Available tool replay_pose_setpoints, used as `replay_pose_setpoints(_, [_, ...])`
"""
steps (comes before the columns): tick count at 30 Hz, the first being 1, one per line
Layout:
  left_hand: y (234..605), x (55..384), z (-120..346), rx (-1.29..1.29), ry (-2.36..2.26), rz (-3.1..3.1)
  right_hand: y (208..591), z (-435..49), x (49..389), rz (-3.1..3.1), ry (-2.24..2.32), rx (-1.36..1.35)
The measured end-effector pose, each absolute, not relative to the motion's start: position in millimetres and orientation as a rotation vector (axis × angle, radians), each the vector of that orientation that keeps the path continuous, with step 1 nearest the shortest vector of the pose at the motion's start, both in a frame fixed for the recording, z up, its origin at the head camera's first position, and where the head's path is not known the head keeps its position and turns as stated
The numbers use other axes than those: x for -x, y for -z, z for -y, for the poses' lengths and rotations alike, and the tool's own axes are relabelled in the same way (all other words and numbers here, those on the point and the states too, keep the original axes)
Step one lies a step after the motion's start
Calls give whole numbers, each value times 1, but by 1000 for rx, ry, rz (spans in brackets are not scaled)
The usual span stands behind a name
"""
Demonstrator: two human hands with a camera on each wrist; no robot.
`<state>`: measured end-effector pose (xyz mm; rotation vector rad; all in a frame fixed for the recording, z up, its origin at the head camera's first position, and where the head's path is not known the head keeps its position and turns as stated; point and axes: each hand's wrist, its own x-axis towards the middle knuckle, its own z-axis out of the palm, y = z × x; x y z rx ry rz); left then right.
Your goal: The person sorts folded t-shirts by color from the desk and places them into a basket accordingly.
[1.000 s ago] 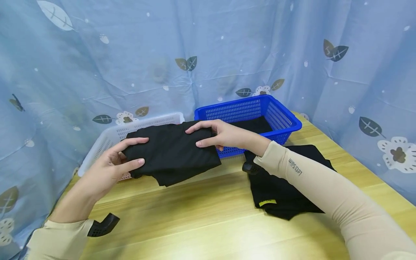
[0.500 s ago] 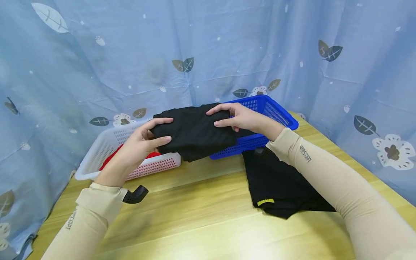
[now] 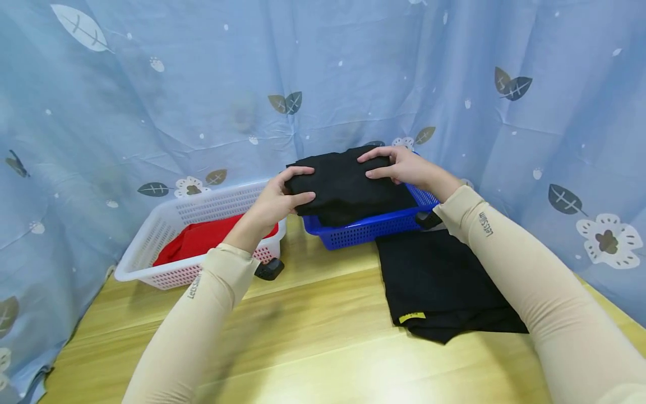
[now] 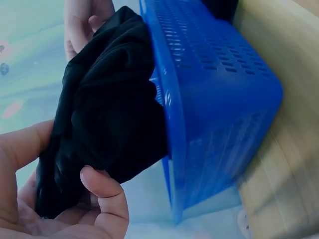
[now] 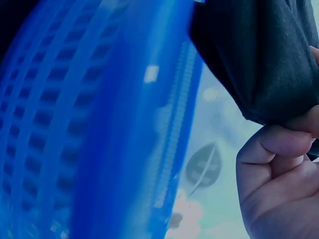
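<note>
A folded black garment [image 3: 343, 182] hangs over the blue basket [image 3: 373, 231], its lower edge overlapping the front rim in the head view. My left hand [image 3: 275, 202] grips its left end, thumb on the near face and fingers around the far edge. My right hand [image 3: 406, 168] pinches the right end in the same way. In the left wrist view the black cloth [image 4: 109, 99] bunches between thumb and fingers, right at the blue rim [image 4: 172, 109]. The right wrist view has the thumb and fingers [image 5: 279, 149] on a cloth corner, just above the rim. The basket's inside is mostly hidden.
A white basket [image 3: 146, 264] with a folded red garment [image 3: 202, 238] stands to the left. Another folded black garment [image 3: 439, 280] with a yellow label [image 3: 411, 317] lies on the wooden table [image 3: 313, 336] at right. A blue patterned curtain [image 3: 212, 84] hangs behind.
Both hands have carried the folded black garment right and away, from in front of the white basket to above the blue basket. The red garment has come into view.
</note>
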<state>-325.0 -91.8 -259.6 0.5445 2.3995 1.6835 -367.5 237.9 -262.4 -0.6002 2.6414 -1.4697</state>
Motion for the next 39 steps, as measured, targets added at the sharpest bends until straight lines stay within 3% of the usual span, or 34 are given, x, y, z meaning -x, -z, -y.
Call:
replay_pose_setpoints(12, [281, 358, 46, -598, -1392, -2611, 274, -265, 379, -2707, 1334, 495])
replay_pose_setpoints(39, [294, 370, 10, -659, -686, -2800, 290, -272, 384, -2765, 848, 474])
